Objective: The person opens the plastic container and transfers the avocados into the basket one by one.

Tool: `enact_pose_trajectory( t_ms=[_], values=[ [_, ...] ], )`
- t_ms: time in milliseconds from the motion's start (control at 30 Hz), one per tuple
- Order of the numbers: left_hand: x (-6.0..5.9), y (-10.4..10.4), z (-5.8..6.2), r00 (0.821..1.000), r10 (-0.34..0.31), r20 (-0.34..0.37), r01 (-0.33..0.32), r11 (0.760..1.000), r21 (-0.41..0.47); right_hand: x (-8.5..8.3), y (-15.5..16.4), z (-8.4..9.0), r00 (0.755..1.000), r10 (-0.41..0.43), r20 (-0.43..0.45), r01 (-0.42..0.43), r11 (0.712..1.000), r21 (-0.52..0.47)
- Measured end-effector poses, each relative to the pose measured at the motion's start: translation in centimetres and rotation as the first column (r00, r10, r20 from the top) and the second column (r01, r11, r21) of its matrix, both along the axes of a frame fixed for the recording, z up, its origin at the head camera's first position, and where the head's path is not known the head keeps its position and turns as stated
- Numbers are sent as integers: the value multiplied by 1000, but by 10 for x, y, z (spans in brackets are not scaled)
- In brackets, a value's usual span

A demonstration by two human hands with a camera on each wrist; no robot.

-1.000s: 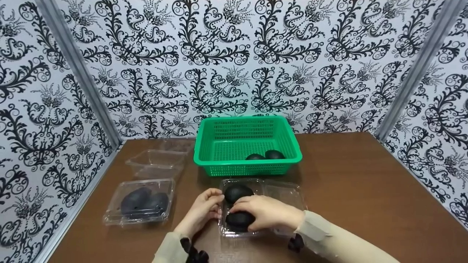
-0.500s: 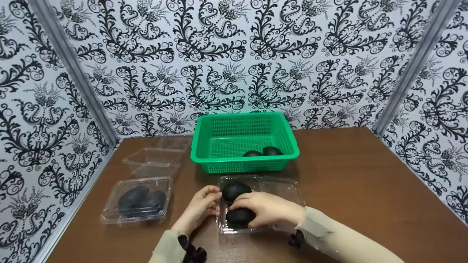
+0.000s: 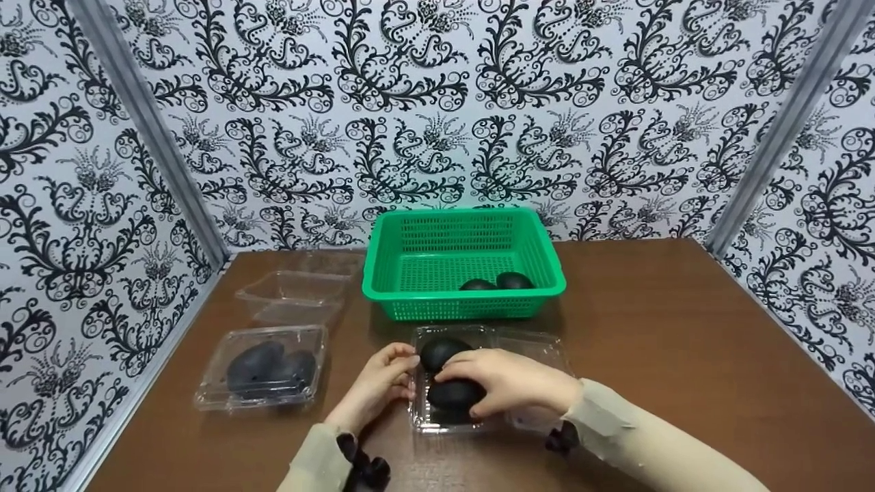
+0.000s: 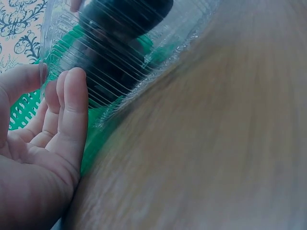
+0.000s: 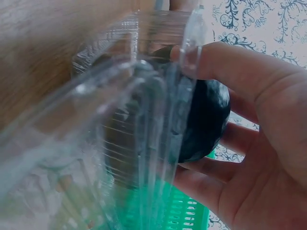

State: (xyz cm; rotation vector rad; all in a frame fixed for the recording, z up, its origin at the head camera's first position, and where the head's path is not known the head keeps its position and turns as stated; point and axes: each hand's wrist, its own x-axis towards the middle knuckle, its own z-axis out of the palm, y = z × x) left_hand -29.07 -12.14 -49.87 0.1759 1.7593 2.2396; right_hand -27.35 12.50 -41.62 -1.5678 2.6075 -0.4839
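Right hand [image 3: 509, 386] fingers curled around black avocado [image 3: 454, 394], inside open clear clamshell [image 3: 478, 338]. Left hand [image 3: 376, 386] fingertips resting against clamshell's left wall. 2nd avocado [image 3: 441, 352] just behind.

The head picture is bright and even, with soft light from above. The green basket [image 3: 463, 263] is sharp, and a small dark shadow lies on the table [image 3: 683, 328] just in front of it and to its left. Near the picture's edges, far from the basket, the wall posts lean outward, so the view is bent. Both wrist pictures are blurry. The table there is smeared, and the clear box [image 5: 129, 143] close to the lens is out of focus with white shine on its ridges.
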Motion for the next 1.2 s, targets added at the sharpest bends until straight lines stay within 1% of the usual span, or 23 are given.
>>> enact_pose_trajectory(
  t_ms=[167,433,667,800,867,1033,1200],
  values=[
    [1,0,0,1000,-7,-6,7,1000,6,2,0,6,1000,-6,-2,7,1000,19],
    [1,1,-1,1000,0,5,0,1000,10,5,4,16,1000,-16,-5,16,1000,9],
    [-1,0,-2,1000,-4,1,4,1000,11,6,5,30,999,-15,-49,16,1000,5],
    [2,-2,-3,1000,0,-4,0,1000,16,8,5,37,997,-9,-75,8,1000,-6],
    [3,-2,-4,1000,2,-4,-1,1000,17,8,6,40,997,-7,-74,7,1000,-9],
    [2,-1,-4,1000,5,1,-5,1000,6,9,7,46,997,-31,-68,30,1000,-5],
    [0,1,-2,1000,-2,-14,2,1000,0,9,11,47,995,-58,-83,58,998,-3]
  ],
)
